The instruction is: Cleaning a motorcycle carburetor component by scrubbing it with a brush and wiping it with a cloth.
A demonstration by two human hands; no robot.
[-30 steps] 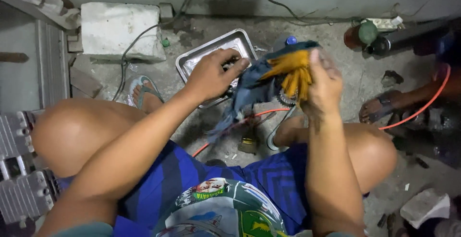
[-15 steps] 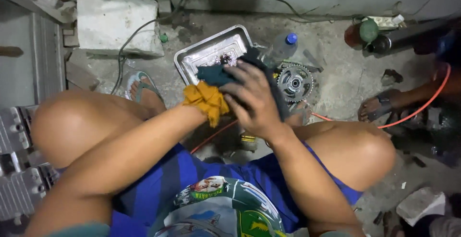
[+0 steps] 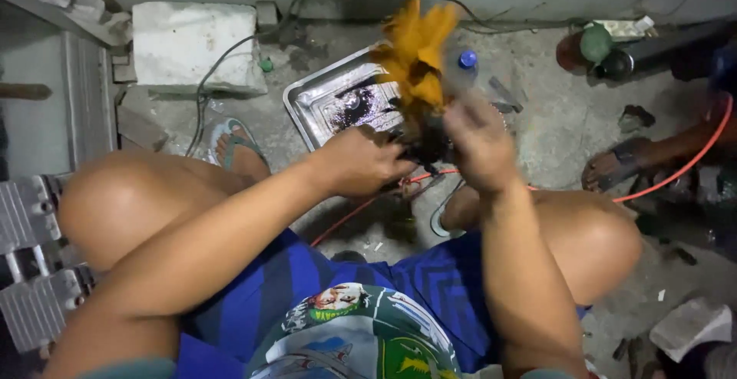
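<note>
Both the left hand [image 3: 361,163] and the right hand [image 3: 477,143] are gripping a crumpled orange and dark cloth rag [image 3: 418,57], holding it just above the rectangular shiny metal tray [image 3: 311,103].

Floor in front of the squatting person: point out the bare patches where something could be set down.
Bare concrete lies between the metal tray and the other person's sandalled foot. A smaller strip sits right of the white block, crossed by a cable. Crowded: under both hands, left hand and right hand, with the orange cloth, orange hose and small parts.
</note>
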